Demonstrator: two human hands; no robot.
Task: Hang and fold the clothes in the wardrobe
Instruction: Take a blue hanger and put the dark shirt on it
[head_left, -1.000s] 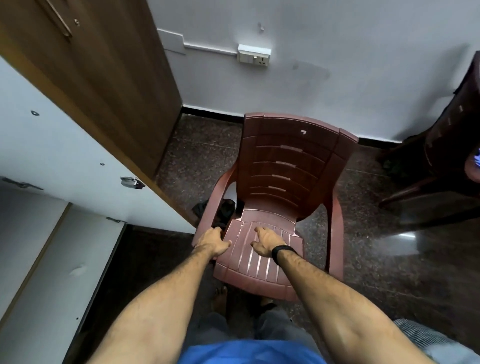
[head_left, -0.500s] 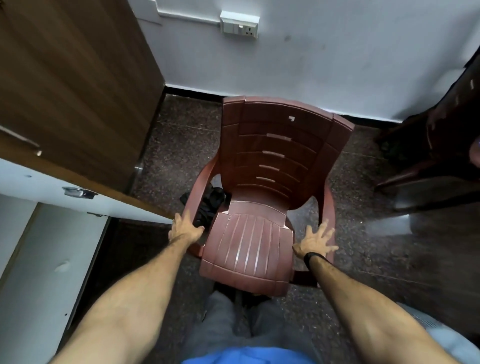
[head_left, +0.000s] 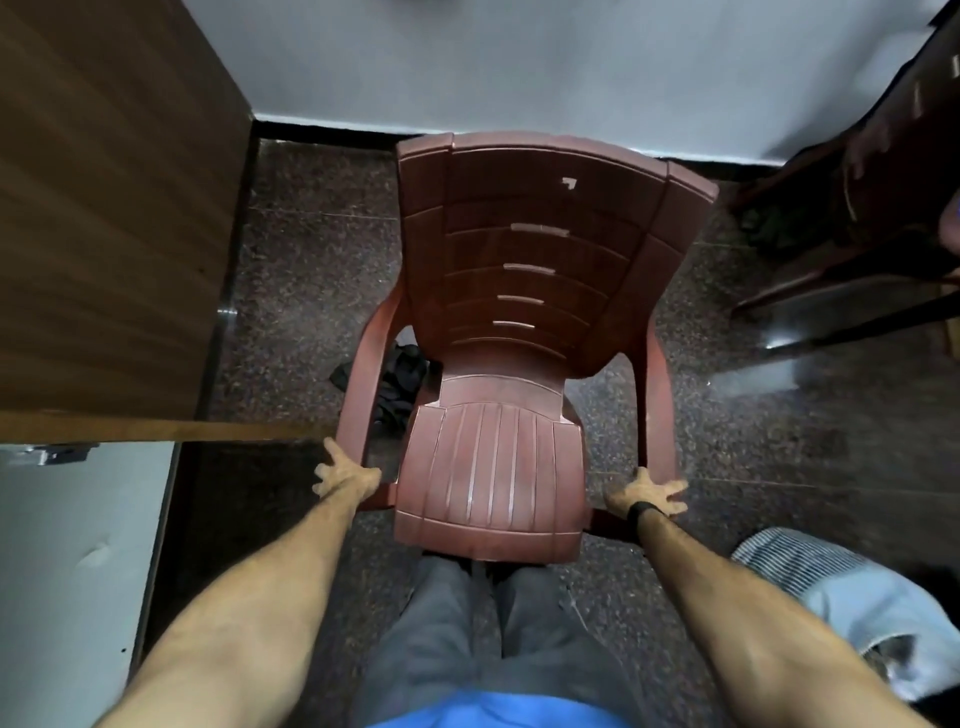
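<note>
A room in a home, most likely a bedroom, seen from above. A reddish-brown moulded plastic armchair stands on a dark speckled polished stone floor, its back toward a plain white wall with a black skirting strip. To the left is a wardrobe with a brown wood-grain door standing open and a white inner panel below it. Dark wooden furniture fills the right edge. A crumpled black garment lies on the floor beside the chair, and striped and pale blue clothes are heaped at lower right.
</note>
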